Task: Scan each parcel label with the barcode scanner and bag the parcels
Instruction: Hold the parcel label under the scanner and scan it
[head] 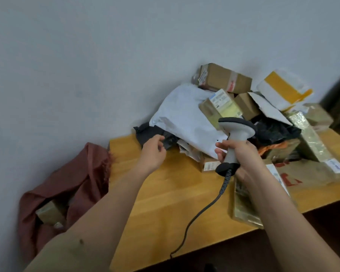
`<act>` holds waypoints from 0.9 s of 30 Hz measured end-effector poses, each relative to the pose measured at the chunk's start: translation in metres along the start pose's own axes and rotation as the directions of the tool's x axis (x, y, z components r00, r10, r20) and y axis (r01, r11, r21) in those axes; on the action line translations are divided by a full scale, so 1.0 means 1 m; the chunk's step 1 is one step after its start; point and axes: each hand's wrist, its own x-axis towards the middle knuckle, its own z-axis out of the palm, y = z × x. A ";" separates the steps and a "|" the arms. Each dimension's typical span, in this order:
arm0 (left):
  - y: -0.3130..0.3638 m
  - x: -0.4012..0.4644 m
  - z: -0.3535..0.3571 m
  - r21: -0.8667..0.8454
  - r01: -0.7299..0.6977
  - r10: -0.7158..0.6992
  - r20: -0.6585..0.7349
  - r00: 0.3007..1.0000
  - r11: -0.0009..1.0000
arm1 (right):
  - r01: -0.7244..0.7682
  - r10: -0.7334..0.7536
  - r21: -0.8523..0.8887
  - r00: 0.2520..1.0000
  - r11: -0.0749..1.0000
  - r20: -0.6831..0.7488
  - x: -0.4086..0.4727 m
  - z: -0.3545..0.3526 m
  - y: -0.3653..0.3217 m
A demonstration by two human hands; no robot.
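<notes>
Parcels mostly unscanned, bagging barely begun

Early stage, by the look of it. Piled high at the far end of the wooden table: cardboard boxes, a big white mailer, a dark poly mailer, tape-wrapped parcels, a white-and-yellow package. Down on the floor left of the table, a reddish cloth bag slumped open, with what looks like one brown boxed parcel inside, possibly more, too dim and blurred to count.

Right hand wrapped round the grip of the barcode scanner, head aimed toward the heap, cable trailing over the near table edge. Left hand reaching at the dark poly mailer, fingers loosely curled at its edge; contact or actual hold impossible to tell from this angle.

Left to do, as judged: pull out that mailer, find its label, scan, drop into the bag, then repeat for nearly the whole pile.
</notes>
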 end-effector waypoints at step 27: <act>0.111 0.128 0.094 -0.737 0.178 -0.058 0.186 0.981 0.652 | 0.135 -0.129 -0.014 0.970 0.991 0.205 0.140 -0.007 -0.061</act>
